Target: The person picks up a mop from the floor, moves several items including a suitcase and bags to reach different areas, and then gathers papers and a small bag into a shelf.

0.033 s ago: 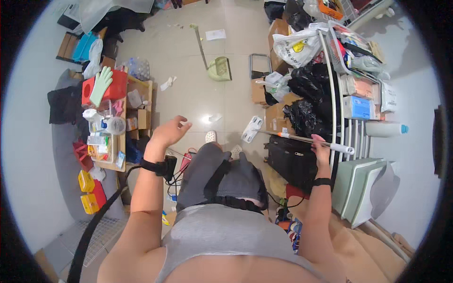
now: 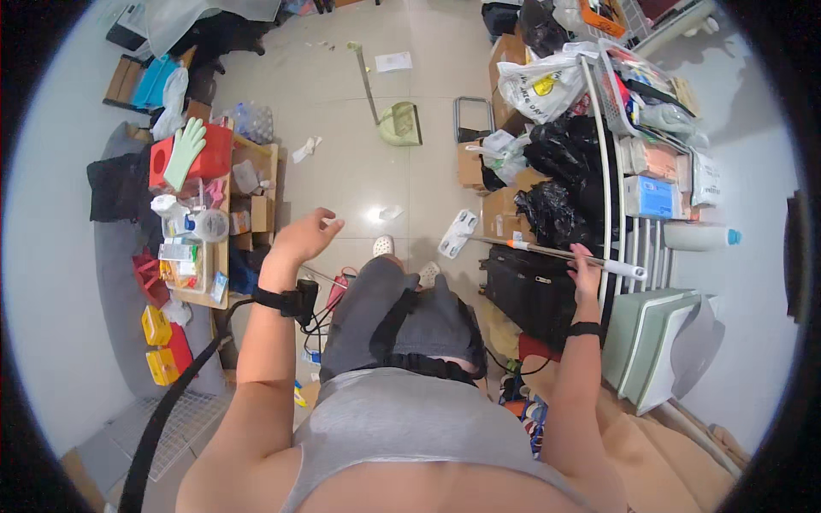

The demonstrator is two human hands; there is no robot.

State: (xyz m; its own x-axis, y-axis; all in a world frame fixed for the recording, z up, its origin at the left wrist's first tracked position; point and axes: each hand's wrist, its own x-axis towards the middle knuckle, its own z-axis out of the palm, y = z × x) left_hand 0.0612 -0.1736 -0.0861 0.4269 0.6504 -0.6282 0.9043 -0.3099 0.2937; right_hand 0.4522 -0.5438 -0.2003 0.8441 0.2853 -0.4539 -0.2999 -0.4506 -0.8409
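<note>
My right hand [image 2: 585, 270] is closed round the metal pole of a long-handled mop [image 2: 547, 250], just short of its white end grip. The mop lies slantwise across the right side, with an orange collar on the pole and a flat white head [image 2: 458, 233] with openings in it near the floor. My left hand [image 2: 305, 236] hangs in the air over the floor at the left, fingers loosely bent and apart, with nothing in it. Farther off, a pale green long-handled dustpan [image 2: 399, 125] rests on the tiles, its handle pointing away from me.
Left of me stands a wooden shelf [image 2: 272, 184] bearing a red box [image 2: 221, 152], a green glove [image 2: 185, 156] and small goods. Along the right are a black suitcase [image 2: 530, 295], black bags [image 2: 556, 205], cartons and a white rack [image 2: 604, 145]. Paper scraps [image 2: 393, 61] lie on the floor.
</note>
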